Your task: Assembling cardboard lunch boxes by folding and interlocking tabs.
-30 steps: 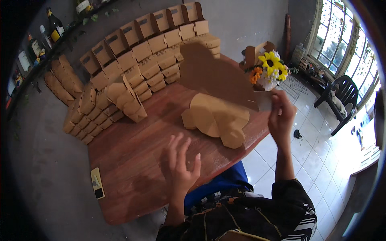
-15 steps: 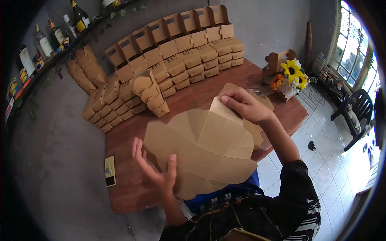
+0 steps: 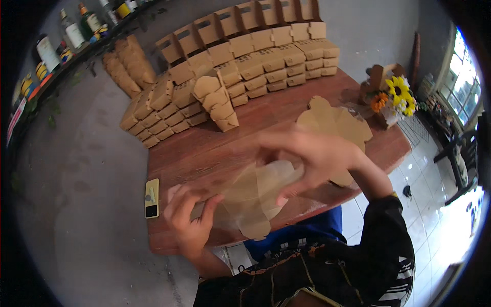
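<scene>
Between left fingers (image 3: 180, 198) and right fingers (image 3: 279, 141), cardboard sheet (image 3: 249, 198); grip too blurred to tell.

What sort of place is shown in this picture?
Perhaps a room in a home or small shop: cardboard boxes stacked on a wooden table, flowers near its right end, and bottles along the wall.

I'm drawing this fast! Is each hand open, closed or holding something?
Left hand: fingers bent, by the cardboard sheet; grip can't be told.
Right hand: blurred, curved over that sheet; grip can't be told.
</scene>
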Demonstrator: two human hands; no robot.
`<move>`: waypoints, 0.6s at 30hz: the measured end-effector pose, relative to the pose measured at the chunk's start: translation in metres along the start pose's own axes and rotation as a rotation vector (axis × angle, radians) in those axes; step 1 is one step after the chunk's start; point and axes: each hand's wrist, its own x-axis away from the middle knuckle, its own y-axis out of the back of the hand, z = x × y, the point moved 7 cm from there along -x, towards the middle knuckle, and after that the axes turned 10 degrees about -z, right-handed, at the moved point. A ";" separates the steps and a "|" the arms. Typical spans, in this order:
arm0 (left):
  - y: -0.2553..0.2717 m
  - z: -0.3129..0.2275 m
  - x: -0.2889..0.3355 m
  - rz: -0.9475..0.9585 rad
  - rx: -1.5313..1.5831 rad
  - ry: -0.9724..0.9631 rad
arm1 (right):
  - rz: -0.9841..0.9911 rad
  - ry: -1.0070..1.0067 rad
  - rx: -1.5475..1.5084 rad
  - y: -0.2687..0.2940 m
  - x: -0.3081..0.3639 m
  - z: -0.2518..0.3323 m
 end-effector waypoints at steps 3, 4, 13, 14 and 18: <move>0.025 0.002 0.002 -0.229 -0.023 -0.216 | 0.034 0.128 0.246 -0.019 0.017 0.005; 0.028 -0.004 0.008 -0.348 0.002 -0.352 | 0.047 0.143 0.243 -0.028 0.023 0.004; -0.075 0.025 0.093 -0.203 0.848 0.628 | -0.596 0.216 0.612 -0.076 0.041 0.001; -0.073 0.030 0.097 -0.244 0.864 0.707 | -0.422 0.177 0.567 -0.084 0.039 -0.004; -0.072 0.038 0.085 -0.141 1.077 0.869 | -0.283 -0.049 0.022 -0.075 0.039 -0.026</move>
